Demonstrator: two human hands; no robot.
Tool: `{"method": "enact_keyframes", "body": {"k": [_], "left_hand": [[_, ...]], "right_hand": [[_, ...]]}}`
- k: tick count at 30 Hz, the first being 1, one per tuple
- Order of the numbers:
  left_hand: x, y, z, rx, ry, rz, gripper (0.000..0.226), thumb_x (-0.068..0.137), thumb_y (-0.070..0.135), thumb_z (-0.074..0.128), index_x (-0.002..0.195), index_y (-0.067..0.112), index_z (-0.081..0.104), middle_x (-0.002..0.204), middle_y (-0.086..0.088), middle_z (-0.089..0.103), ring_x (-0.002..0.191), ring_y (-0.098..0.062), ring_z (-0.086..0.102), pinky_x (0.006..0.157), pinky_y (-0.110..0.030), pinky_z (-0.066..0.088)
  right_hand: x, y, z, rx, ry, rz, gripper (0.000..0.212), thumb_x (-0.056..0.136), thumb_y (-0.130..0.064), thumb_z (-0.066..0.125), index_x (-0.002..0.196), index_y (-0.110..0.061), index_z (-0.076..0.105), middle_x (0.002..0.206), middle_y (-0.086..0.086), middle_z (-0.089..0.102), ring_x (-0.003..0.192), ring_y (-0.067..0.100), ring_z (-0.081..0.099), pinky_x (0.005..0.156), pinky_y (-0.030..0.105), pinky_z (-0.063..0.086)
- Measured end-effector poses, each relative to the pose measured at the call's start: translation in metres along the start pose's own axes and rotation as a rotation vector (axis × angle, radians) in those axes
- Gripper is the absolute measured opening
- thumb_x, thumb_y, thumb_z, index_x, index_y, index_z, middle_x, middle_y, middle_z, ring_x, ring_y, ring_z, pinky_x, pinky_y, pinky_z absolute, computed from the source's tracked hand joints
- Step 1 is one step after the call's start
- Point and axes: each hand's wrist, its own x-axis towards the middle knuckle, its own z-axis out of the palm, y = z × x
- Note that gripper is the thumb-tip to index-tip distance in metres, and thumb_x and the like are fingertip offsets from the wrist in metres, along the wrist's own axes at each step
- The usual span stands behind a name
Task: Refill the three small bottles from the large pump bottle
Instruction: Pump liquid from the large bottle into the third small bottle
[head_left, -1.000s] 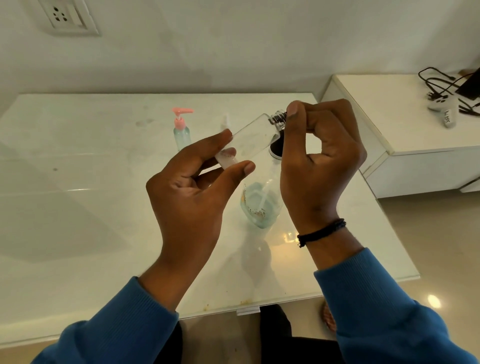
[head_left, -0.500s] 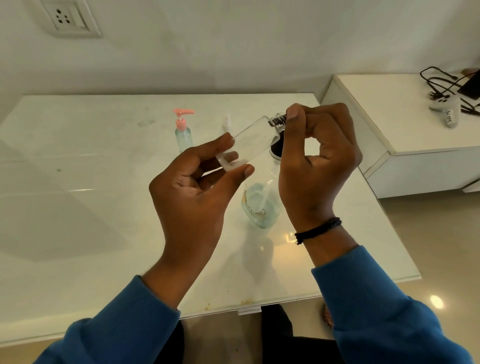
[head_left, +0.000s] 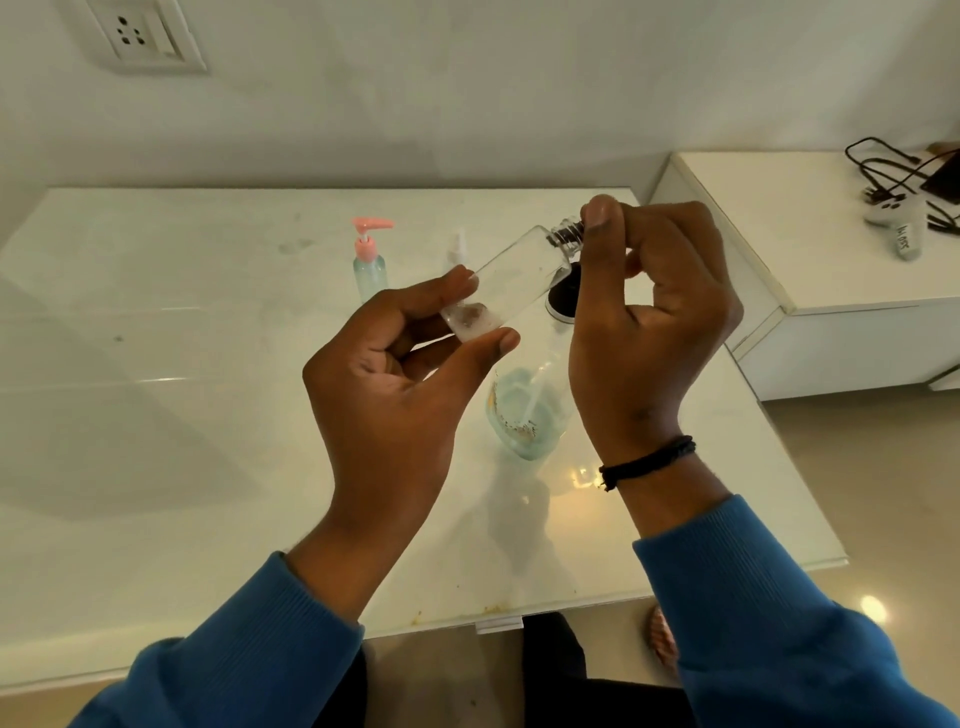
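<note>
**Clear bottle held tilted in two hands**

Head view: two hands hold one small clear bottle (head_left: 511, 283) tilted above the white table (head_left: 171, 415). The left hand (head_left: 395, 374) pinches its base; the right hand (head_left: 644, 332) grips its threaded neck. Below stands one large pump bottle (head_left: 530, 410) with bluish liquid. Behind stand two more small bottles: one pink-pump bottle (head_left: 370, 260) and one white-topped bottle (head_left: 457, 254).

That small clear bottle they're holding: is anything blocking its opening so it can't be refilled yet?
Probably yes. The right hand pinches at the threaded neck of the small clear bottle, covering its mouth; whether a cap is on is hidden. The left hand holds its base, above the large bottle.
</note>
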Motion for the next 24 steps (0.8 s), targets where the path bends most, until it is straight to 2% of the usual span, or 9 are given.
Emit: {"method": "enact_keyframes", "body": {"k": [3,9,14,19,22,24], "left_hand": [[0.001,-0.001,0.001,0.000,-0.003,0.004,0.037,0.078,0.005,0.086,0.113,0.001,0.072,0.109,0.002,0.074,0.100,-0.011,0.074,0.085,-0.027,0.061],[0.000,-0.001,0.001,-0.001,-0.008,0.008,0.038,0.078,0.006,0.086,0.113,0.002,0.072,0.108,0.005,0.074,0.099,-0.007,0.074,0.083,-0.021,0.060],[0.000,-0.001,0.002,-0.001,-0.001,0.013,0.038,0.077,0.004,0.086,0.113,0.001,0.073,0.106,0.006,0.074,0.098,-0.008,0.074,0.082,-0.022,0.060],[-0.002,-0.001,0.002,-0.007,-0.007,0.004,0.038,0.078,0.006,0.085,0.114,0.002,0.072,0.107,0.007,0.074,0.099,-0.008,0.074,0.084,-0.023,0.060],[-0.001,-0.001,0.002,0.003,-0.003,0.008,0.038,0.079,0.005,0.085,0.114,0.002,0.072,0.108,0.005,0.074,0.099,-0.007,0.074,0.084,-0.024,0.061],[0.000,-0.002,0.001,0.003,0.001,0.007,0.038,0.078,0.005,0.085,0.114,0.001,0.072,0.108,0.004,0.074,0.098,-0.008,0.074,0.084,-0.025,0.061]], "right_hand": [[-0.005,0.005,-0.002,-0.010,-0.009,-0.004,0.016,0.096,-0.007,0.068,0.082,-0.001,0.074,0.086,-0.005,0.062,0.072,0.019,0.057,0.059,0.048,0.048],[-0.001,0.004,-0.002,-0.007,-0.018,0.002,0.018,0.097,-0.010,0.068,0.083,-0.003,0.076,0.085,-0.009,0.059,0.073,0.020,0.058,0.061,0.053,0.049],[-0.009,0.008,-0.001,0.000,-0.015,0.006,0.016,0.098,-0.009,0.067,0.088,0.000,0.077,0.090,-0.003,0.064,0.076,0.029,0.065,0.062,0.055,0.052],[0.002,0.004,-0.002,-0.036,-0.011,-0.014,0.020,0.097,-0.008,0.067,0.079,-0.003,0.074,0.085,-0.005,0.065,0.076,0.020,0.059,0.064,0.050,0.048],[-0.006,0.003,-0.001,-0.059,0.010,-0.013,0.020,0.097,-0.007,0.065,0.080,-0.002,0.075,0.091,0.004,0.073,0.079,0.023,0.062,0.070,0.044,0.048],[-0.009,0.005,0.000,-0.051,0.006,0.000,0.019,0.098,-0.008,0.064,0.084,-0.002,0.076,0.090,0.004,0.074,0.080,0.025,0.064,0.071,0.045,0.048]]}}
